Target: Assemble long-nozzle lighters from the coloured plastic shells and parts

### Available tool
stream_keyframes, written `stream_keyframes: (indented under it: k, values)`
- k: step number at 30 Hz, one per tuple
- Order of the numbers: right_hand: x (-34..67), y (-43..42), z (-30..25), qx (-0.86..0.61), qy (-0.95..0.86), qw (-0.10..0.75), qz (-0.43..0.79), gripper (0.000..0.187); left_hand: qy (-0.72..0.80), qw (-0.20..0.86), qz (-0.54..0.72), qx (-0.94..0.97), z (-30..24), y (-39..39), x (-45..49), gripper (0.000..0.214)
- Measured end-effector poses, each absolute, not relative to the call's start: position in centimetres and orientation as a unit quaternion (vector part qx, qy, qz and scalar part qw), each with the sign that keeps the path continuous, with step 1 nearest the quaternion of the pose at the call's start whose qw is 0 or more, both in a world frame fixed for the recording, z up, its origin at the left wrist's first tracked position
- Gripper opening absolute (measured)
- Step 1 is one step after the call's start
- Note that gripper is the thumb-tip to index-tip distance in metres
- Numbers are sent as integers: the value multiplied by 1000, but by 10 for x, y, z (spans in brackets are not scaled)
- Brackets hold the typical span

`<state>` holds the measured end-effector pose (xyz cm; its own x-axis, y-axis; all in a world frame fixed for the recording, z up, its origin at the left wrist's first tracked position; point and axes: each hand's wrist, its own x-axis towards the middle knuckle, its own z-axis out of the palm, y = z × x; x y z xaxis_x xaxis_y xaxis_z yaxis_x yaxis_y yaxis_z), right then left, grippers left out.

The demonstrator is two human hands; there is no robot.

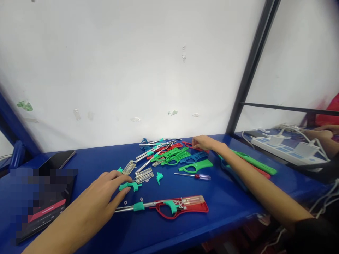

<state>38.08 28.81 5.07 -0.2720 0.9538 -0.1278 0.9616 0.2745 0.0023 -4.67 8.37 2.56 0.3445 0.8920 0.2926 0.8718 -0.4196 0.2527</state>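
My left hand rests low over the table, thumb and forefinger apart beside some teal triggers. Clear fuel tanks lie just past its fingertips. At the back, my right hand has its fingers curled down on a red lighter half-shell; its fingertips are partly hidden. In front lies a red lighter shell with a tank, trigger and metal tube fitted in it. Green half-shells, a blue half-shell and metal lighter tubes are heaped between my hands.
A screwdriver lies mid-table. More green shells sit under my right forearm. Phones lie at the left. A white power strip with cables is beyond the black post. Another person's hand shows far right.
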Motion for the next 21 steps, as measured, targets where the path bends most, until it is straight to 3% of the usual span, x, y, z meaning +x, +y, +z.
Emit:
stream_keyframes:
  k: [13,21]
  values:
    - [389,287,59,649,744,124,-98,36,541,37,192,818,27,81,-43,48]
    - [385,271,70,653,747,67,-102,35,533,2,191,824,39,79,-36,51]
